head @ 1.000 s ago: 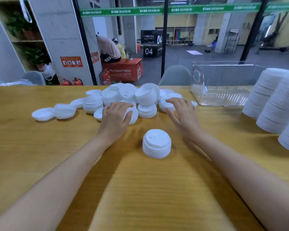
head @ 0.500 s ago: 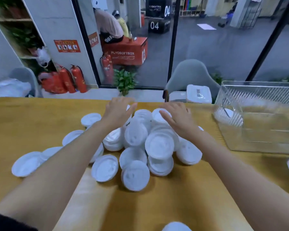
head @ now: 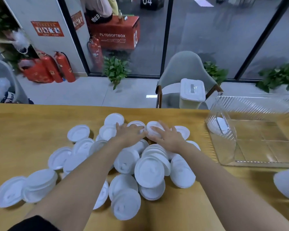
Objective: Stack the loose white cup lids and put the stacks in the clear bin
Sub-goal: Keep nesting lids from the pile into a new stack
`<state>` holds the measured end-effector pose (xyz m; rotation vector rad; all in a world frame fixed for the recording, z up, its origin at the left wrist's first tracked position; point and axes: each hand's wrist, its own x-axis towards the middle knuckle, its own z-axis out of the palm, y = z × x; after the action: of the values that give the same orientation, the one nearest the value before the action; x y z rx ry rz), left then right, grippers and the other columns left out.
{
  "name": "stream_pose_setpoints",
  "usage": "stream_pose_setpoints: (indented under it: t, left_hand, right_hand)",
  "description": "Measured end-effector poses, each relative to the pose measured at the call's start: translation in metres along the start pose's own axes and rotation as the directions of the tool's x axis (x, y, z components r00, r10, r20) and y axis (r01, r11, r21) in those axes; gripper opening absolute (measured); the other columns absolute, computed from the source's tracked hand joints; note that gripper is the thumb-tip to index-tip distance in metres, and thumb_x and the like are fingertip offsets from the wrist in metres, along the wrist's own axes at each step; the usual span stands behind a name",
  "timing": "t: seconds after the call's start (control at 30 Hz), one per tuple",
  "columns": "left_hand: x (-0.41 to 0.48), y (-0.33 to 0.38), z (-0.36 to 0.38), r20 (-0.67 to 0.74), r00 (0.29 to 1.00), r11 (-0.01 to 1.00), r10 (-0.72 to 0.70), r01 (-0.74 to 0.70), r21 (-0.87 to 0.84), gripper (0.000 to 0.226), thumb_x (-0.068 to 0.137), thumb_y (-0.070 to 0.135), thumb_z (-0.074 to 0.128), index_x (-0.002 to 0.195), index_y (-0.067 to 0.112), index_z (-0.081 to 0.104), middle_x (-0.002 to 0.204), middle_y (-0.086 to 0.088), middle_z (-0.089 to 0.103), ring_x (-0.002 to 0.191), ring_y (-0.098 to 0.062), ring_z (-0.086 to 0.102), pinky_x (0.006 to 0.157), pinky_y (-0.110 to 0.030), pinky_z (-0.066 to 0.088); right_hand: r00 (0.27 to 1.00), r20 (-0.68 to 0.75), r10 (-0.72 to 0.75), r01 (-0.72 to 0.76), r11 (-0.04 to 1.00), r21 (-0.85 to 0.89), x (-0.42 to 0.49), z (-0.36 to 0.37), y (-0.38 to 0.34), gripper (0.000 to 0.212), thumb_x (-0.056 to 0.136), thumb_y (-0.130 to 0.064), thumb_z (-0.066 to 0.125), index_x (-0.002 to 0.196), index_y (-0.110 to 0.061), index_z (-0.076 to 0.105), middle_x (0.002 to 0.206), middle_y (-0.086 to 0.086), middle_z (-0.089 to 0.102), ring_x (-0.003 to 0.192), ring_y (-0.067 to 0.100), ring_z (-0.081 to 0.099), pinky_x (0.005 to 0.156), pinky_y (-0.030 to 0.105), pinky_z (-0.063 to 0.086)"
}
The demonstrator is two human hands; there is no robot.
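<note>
A red box (head: 114,33) is showing "PLYOSOFTBOX 03"; the left hand (head: 130,133) and right hand (head: 168,137) are lying flat, fingers straight, on white lids (head: 148,170).

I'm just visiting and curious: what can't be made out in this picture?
All in the head view.
Covered: lids under the left hand and right hand.
Cut off at the right edge: white stacks.
Blurred by ribbed plastic: white shape at the left wall of the bin.

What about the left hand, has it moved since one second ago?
Yes. The left hand went forward, from the near edge of the lid pile to its far side.
</note>
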<state>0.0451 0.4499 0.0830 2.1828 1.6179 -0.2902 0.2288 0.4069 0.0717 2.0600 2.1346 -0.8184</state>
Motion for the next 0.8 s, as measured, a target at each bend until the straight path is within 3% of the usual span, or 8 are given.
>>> stream_pose_setpoints:
  t: [0.13,0.23,0.37,0.47,0.6,0.8]
  left_hand:
    - [-0.032,0.018,0.022,-0.018,0.999,0.996,0.049,-0.050,-0.076,0.049,0.100,0.059,0.025,0.143,0.042,0.042,0.152,0.006,0.042,0.145,-0.031,0.019,0.116,-0.058,-0.005]
    - [-0.063,0.032,0.040,0.009,0.997,0.994,0.071,-0.070,-0.089,0.050,0.099,0.062,0.024,0.143,0.044,0.041,0.152,0.008,0.041,0.146,-0.030,0.018,0.115,-0.062,-0.005]
    - [-0.109,0.050,0.061,0.027,0.992,0.989,0.123,-0.120,-0.081,0.053,0.098,0.065,0.021,0.142,0.045,0.041,0.151,0.010,0.041,0.144,-0.022,0.023,0.116,-0.059,-0.002]
    - [-0.144,0.061,0.072,0.074,0.983,0.984,0.169,-0.163,-0.075,0.054,0.098,0.064,0.022,0.143,0.041,0.042,0.152,0.009,0.040,0.144,-0.020,0.024,0.117,-0.058,-0.003]
    - [-0.171,0.071,0.070,0.064,0.977,0.977,0.204,-0.199,-0.077,0.050,0.100,0.059,0.030,0.141,0.034,0.046,0.150,0.007,0.042,0.143,-0.018,0.024,0.118,-0.055,-0.005]
    - [-0.169,0.052,0.040,-0.171,0.962,0.970,0.211,-0.228,-0.088,0.043,0.103,0.051,0.031,0.136,0.032,0.051,0.141,0.008,0.049,0.138,-0.017,0.030,0.120,-0.048,-0.001]
  right_hand:
    - [0.996,-0.060,-0.073,0.070,0.996,-0.053,-0.040,0.016,0.016,0.059,0.096,-0.068,0.029,0.151,-0.046,0.025,0.166,-0.010,-0.003,0.146,0.040,0.014,0.114,0.058,0.020]
    - [0.993,-0.056,-0.103,0.099,0.993,-0.063,-0.085,0.031,0.027,0.056,0.098,-0.066,0.025,0.151,-0.046,0.026,0.166,-0.009,-0.002,0.145,0.038,0.015,0.114,0.055,0.019]
    - [0.996,-0.033,-0.079,0.079,0.997,-0.007,-0.148,0.049,0.039,0.101,0.066,-0.091,-0.013,0.149,-0.049,0.027,0.165,-0.014,-0.003,0.148,0.035,0.009,0.116,0.053,0.012]
    - [0.995,-0.050,-0.081,0.083,0.996,0.037,-0.187,0.062,0.048,0.115,0.058,-0.092,-0.023,0.147,-0.048,0.035,0.165,-0.013,-0.001,0.149,0.033,0.007,0.118,0.053,0.007]
    - [0.985,-0.133,-0.108,0.115,0.992,0.050,-0.210,0.064,0.053,0.109,0.068,-0.089,-0.019,0.135,-0.040,0.053,0.164,-0.012,0.012,0.149,0.033,0.011,0.119,0.049,0.011]
    - [0.941,-0.262,-0.213,0.223,0.975,0.007,-0.184,0.036,0.014,0.092,0.083,-0.081,-0.005,0.130,-0.033,0.058,0.156,-0.004,0.035,0.141,0.026,0.030,0.110,0.042,0.021]
